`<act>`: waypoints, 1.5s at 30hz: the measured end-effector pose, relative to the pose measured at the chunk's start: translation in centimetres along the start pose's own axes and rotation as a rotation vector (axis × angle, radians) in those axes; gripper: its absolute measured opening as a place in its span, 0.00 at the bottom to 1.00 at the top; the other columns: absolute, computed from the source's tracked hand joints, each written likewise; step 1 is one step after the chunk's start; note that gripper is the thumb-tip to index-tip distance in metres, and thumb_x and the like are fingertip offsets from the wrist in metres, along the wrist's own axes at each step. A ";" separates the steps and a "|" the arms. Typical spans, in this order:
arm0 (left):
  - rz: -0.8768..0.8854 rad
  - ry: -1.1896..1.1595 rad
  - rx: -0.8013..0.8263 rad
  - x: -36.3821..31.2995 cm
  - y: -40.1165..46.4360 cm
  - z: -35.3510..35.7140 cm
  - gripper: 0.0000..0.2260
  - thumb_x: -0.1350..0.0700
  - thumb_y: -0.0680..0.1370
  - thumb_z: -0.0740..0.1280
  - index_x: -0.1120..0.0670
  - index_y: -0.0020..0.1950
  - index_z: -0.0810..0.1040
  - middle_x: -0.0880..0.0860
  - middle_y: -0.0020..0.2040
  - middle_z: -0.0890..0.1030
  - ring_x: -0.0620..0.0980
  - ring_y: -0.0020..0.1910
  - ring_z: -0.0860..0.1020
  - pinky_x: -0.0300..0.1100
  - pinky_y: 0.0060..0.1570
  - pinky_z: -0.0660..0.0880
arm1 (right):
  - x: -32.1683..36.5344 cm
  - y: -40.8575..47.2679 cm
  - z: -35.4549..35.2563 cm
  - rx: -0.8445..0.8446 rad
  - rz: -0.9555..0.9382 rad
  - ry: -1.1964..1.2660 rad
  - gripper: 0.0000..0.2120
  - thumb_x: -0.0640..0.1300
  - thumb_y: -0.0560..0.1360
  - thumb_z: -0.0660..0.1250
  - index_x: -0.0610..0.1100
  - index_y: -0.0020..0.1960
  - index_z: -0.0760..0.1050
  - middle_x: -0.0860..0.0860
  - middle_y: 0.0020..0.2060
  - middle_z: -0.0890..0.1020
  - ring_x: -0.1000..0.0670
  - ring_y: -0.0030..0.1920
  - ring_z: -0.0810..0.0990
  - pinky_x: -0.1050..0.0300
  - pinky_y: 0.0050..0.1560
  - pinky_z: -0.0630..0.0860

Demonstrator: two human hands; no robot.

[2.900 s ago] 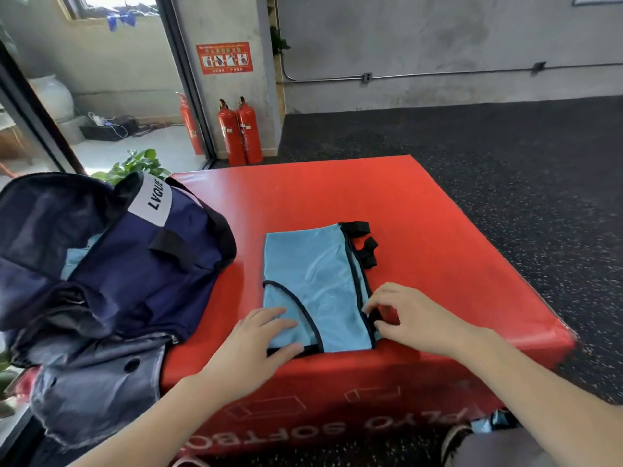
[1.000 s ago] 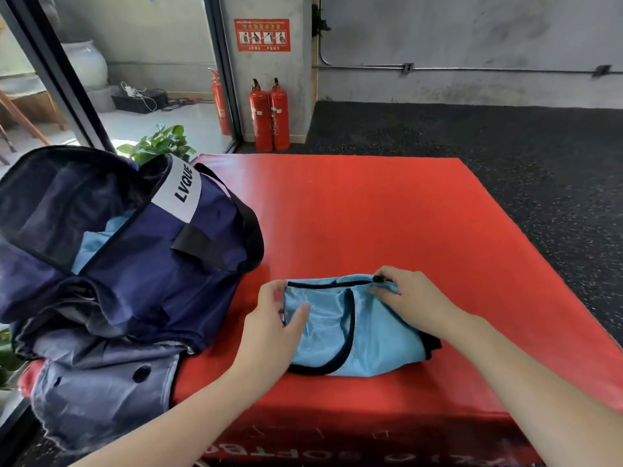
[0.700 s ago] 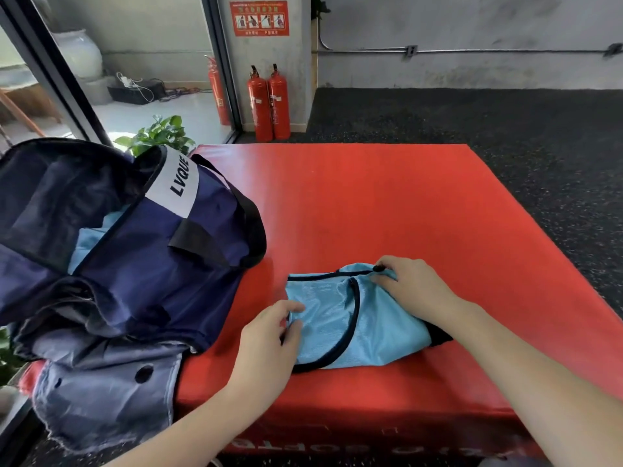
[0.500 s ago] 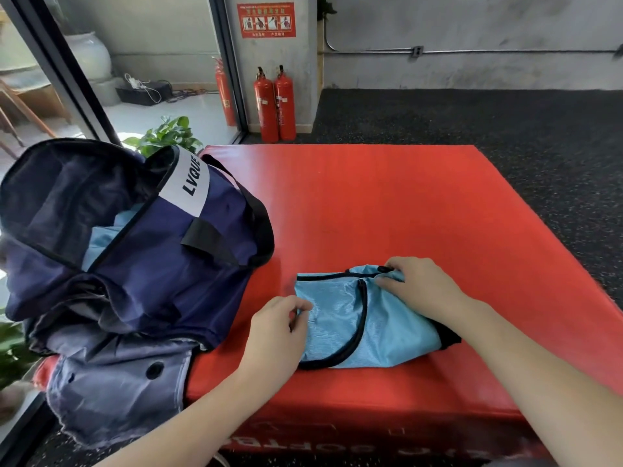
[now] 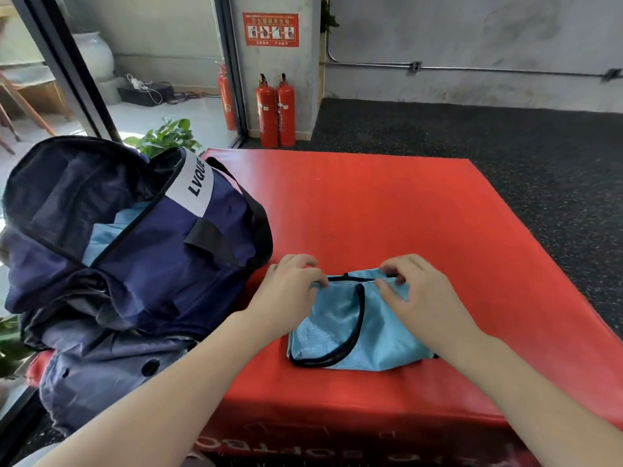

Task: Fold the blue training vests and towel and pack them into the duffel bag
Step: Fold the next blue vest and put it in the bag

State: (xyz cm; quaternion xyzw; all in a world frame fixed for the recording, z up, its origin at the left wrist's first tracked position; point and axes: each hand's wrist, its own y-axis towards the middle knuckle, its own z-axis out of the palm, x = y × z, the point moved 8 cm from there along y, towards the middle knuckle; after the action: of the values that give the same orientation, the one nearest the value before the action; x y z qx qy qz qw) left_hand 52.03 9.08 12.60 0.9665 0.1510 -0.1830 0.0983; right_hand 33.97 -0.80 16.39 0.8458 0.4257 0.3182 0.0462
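Here, largest first:
Red padded box [image 5: 387, 210]: fills the middle of the view, standing on dark speckled flooring [image 5: 505, 146].
Duffel bag [image 5: 141, 251]: navy, slumped on the box's left part and hanging over its left edge — its mouth gapes open, and light blue fabric [image 5: 104, 237] shows inside; a white label reads "LVQUE".
Blue vest [image 5: 350, 325]: folded into a small bundle with black trim, lying near the box's front edge, just right of the bag.
Left hand [image 5: 290, 291]: on the vest's far-left corner, fingers curled and pinching the black-trimmed edge.
Right hand [image 5: 418, 294]: on the vest's far-right corner — thumb and curled fingers pinch the top fold.
Fire extinguishers [image 5: 274, 109]: two red ones against the pillar beyond, well apart from the box.
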 end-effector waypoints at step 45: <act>0.232 -0.017 0.156 -5.0 -3.2 3.8 0.13 0.39 0.75 0.70 0.43 0.54 0.81 0.38 0.53 0.78 0.39 0.54 0.71 0.41 0.54 0.74 | -2.6 -4.6 4.2 0.373 -0.127 0.094 0.04 0.52 0.77 0.69 0.54 0.46 0.78 0.60 0.47 0.81 0.58 0.53 0.76 0.58 0.59 0.72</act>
State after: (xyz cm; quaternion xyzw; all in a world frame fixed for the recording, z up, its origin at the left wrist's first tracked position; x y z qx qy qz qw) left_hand 45.27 9.86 10.62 0.9806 0.0226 -0.1897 0.0446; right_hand 32.11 0.93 10.17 0.7953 0.5314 0.2695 -0.1115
